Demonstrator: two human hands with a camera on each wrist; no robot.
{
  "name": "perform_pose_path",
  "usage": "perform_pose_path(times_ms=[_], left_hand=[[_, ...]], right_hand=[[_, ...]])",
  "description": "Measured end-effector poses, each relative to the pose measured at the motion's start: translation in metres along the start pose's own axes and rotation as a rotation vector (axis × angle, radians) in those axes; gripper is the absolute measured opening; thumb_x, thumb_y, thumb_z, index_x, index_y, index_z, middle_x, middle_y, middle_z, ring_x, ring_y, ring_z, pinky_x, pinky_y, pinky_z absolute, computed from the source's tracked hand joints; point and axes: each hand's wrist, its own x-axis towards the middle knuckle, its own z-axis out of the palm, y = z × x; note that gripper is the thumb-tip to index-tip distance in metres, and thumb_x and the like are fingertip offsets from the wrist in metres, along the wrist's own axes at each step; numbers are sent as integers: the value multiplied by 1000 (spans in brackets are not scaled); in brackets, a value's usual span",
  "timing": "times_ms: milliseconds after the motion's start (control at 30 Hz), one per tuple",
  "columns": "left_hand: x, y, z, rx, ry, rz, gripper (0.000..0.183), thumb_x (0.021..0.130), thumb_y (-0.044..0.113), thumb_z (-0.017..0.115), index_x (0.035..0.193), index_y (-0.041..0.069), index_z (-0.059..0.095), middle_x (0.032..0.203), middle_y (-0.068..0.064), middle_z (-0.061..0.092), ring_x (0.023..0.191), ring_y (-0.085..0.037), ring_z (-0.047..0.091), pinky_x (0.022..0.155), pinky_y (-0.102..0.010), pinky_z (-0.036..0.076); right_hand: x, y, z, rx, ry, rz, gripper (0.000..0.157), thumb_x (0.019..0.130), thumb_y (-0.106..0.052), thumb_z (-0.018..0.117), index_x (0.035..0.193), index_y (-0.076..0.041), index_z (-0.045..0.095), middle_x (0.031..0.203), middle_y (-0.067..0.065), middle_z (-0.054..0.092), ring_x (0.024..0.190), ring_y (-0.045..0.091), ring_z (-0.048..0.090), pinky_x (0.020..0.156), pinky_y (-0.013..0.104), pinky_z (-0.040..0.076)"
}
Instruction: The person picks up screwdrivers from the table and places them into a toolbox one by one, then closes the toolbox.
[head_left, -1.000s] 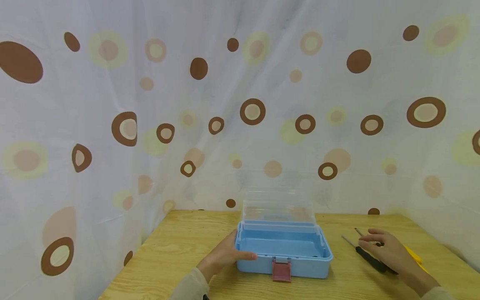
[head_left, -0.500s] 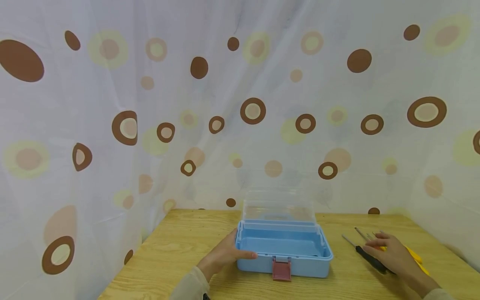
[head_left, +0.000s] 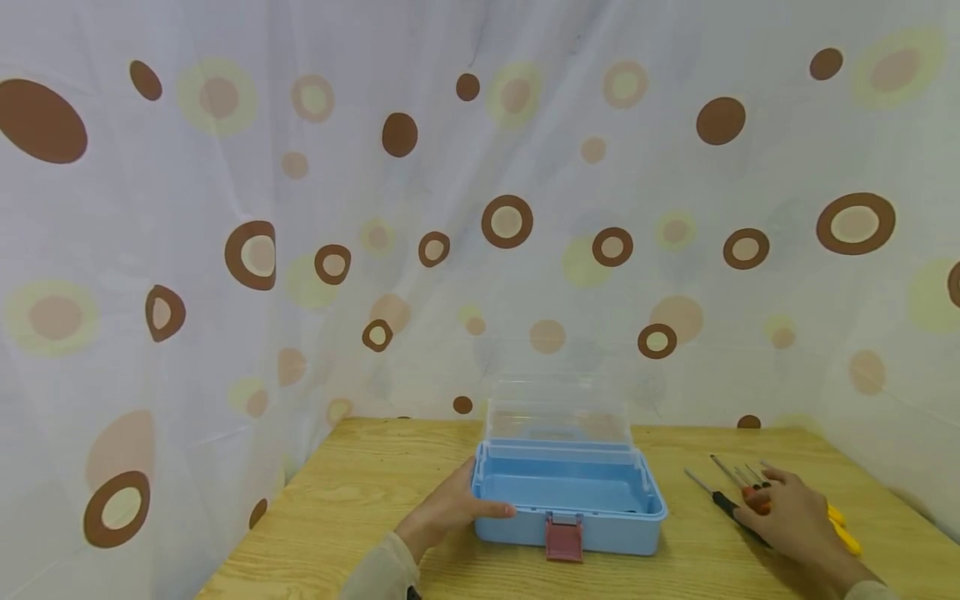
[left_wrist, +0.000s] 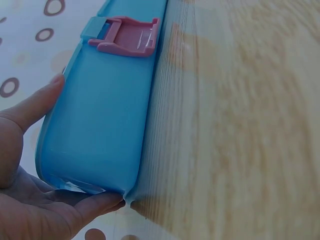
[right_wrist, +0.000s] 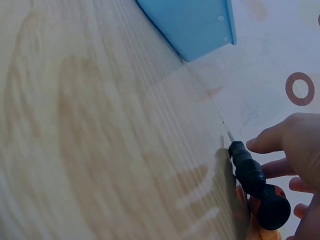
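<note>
A light blue plastic toolbox (head_left: 615, 533) stands on the table, its clear lid (head_left: 558, 421) raised and its pink latch (head_left: 564, 540) hanging down in front. My left hand (head_left: 448, 504) holds the box's front left corner. In the left wrist view the thumb (left_wrist: 42, 102) lies against the rim and the fingers reach round the end. My right hand (head_left: 795, 517) hovers over several tools, its fingers bent loosely. Closest to it is a screwdriver with a black handle (right_wrist: 248, 172); whether a fingertip touches it I cannot tell. A red-handled tool (head_left: 757, 502) is partly hidden beneath the fingers.
Yellow handles (head_left: 846, 533) show to the right of my right hand. Thin metal shafts point away from me beyond the fingers. A white curtain (head_left: 555, 208) with brown circles hangs behind the wooden table (head_left: 390, 467) and along its sides.
My right hand has shifted slightly to the right over the tools, uncovering more of the thin shafts and the red handle. The left hand and the toolbox have stayed in place.
</note>
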Motion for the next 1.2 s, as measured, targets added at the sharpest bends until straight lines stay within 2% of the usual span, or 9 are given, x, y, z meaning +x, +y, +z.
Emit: perform_pose_path(times_ms=[133, 233, 300, 600, 800, 900, 1033, 1200], left_hand=[[0, 1, 1, -4, -3, 2, 111, 85, 22, 88, 166, 11, 14, 161, -20, 35, 142, -45, 38, 114, -64, 29], [0, 1, 1, -4, -7, 8, 111, 85, 23, 88, 166, 10, 14, 161, -20, 35, 141, -45, 39, 114, -64, 30], [0, 2, 0, -4, -8, 10, 111, 85, 23, 88, 166, 9, 13, 161, -21, 35, 141, -45, 40, 114, -63, 30], [1, -2, 0, -3, 3, -2, 110, 85, 22, 89, 166, 10, 15, 160, -20, 37, 140, -44, 41, 114, -64, 30], [2, -2, 1, 3, 3, -4, 111, 84, 23, 89, 166, 11, 16, 159, -18, 39, 139, -41, 43, 114, -63, 32], [1, -1, 1, 6, 4, -5, 111, 84, 23, 89, 166, 11, 16, 159, -17, 39, 139, -41, 43, 114, -63, 31], [0, 0, 0, 9, 1, -1, 111, 85, 23, 88, 166, 11, 15, 160, -17, 38, 139, -41, 43, 114, -63, 31], [0, 0, 0, 9, 1, -2, 111, 85, 23, 88, 166, 11, 14, 160, -17, 38, 139, -41, 43, 114, -63, 32]], right_hand=[[0, 2, 3, -5, -18, -17, 22, 86, -30, 84, 83, -8, 81, 106, 28, 72, 128, 60, 40, 87, 79, 33], [0, 3, 6, -17, -45, 6, 24, 82, -33, 86, 82, -10, 81, 123, 39, 62, 129, 59, 39, 90, 79, 30], [1, 4, 7, -27, -59, 14, 27, 82, -35, 86, 82, -9, 81, 128, 43, 55, 128, 60, 38, 91, 79, 30], [0, 0, 4, -23, -68, 33, 25, 81, -33, 87, 79, -9, 81, 127, 45, 54, 127, 60, 40, 93, 77, 31], [-1, -4, 2, -19, -16, 51, 21, 82, -27, 83, 81, -6, 81, 129, 45, 52, 124, 59, 42, 91, 76, 34], [0, -4, 1, -6, 10, 59, 18, 83, -24, 81, 80, -6, 81, 122, 42, 58, 123, 57, 44, 90, 74, 36], [0, -3, 0, 52, 28, 94, 22, 86, -20, 75, 83, 2, 79, 122, 42, 57, 121, 59, 44, 91, 72, 37], [0, -2, -3, 118, 52, 124, 28, 90, -19, 73, 89, 9, 77, 129, 46, 49, 118, 62, 43, 92, 72, 40]])
